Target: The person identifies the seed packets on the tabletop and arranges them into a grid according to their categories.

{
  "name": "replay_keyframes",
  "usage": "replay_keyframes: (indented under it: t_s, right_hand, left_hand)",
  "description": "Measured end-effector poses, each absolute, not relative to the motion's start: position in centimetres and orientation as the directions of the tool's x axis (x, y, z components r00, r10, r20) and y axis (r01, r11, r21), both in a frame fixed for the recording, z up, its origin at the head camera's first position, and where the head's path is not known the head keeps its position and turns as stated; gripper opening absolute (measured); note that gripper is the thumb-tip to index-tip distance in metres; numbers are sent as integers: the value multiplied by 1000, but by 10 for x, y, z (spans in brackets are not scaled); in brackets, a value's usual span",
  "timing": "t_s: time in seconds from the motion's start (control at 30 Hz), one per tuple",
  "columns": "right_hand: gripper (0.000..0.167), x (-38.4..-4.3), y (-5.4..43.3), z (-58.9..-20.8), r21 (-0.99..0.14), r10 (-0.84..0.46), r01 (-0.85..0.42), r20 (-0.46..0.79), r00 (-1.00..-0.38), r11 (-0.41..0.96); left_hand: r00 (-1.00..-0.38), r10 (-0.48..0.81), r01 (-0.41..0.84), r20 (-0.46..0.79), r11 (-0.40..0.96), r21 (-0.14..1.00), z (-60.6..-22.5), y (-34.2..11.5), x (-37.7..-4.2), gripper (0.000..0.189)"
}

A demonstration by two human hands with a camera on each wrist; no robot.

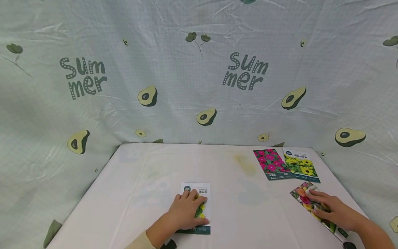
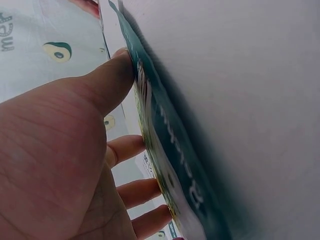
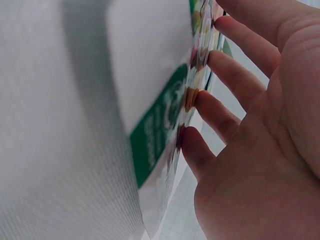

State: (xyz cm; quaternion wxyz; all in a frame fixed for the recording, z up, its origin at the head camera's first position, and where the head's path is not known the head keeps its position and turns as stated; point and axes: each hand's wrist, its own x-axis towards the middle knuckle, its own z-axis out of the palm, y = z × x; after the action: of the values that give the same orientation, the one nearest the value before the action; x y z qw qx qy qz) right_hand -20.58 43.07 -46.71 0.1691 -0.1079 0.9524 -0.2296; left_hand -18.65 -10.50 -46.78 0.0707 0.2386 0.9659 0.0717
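Observation:
My left hand [image 1: 185,211] rests spread over a flat seed packet [image 1: 202,209] with yellow flowers, a white top and a dark green bottom strip. In the left wrist view, the thumb and fingertips of that hand [image 2: 60,145] touch the face of the packet [image 2: 165,125]. At the right, my right hand [image 1: 337,212] lies on a packet with multicoloured flowers [image 1: 303,199], set slantwise on the table. Its fairly straight fingertips [image 3: 202,100] press on the printed face in the right wrist view, where the packet's white-and-green end [image 3: 150,100] shows.
Behind the right hand lie a packet of pink flowers [image 1: 270,164] and one of yellow flowers [image 1: 301,165], their lower corners overlapping. A pale cloth covers the table [image 1: 149,180]. A printed curtain [image 1: 174,69] hangs along the back and sides.

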Motion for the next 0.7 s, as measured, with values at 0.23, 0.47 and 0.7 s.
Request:
replay_keyframes:
  t_s: [0.23,0.47,0.7]
  right_hand:
    - [67,-206,431,-467,-474,-302,-152,-260,-917,867]
    - [67,-204,428,-466,-452,-274,-130,-269,-924,882]
    - [66,-202,422,-465,-409,-252,-128,-267,-930,904]
  left_hand:
    - [-872,482,464,-85,870,170,-471,-107,-187,74]
    - [-865,496,478,-79,861,174,-475,-109,-189,74]
    - [-869,481,457,-115,870,184,-470,-109,-188,75]
